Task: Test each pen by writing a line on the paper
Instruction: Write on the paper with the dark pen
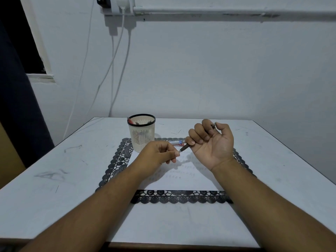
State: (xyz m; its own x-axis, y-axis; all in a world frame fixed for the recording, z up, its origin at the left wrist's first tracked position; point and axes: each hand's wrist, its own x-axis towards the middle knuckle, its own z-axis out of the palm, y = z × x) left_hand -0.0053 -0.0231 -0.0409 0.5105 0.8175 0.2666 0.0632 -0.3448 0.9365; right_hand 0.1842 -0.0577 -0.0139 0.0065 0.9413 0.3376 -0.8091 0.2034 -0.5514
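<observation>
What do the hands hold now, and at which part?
The right hand grips a dark pen round its barrel, palm up. The left hand has its fingertips at the pen's tip; whether they pinch it cannot be told.

A slotted cream plastic pen holder (141,135) stood on a black lace-patterned mat (180,198) atop a matt, scuffed white table (54,170).

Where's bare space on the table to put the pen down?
Free: the table left of the black lace mat, the strip right of the mat, and the near strip in front of it. Crowded: the mat's far edge, where the pen cup and a spare pen sit, and over the paper, where both hands hover with the pen.
</observation>
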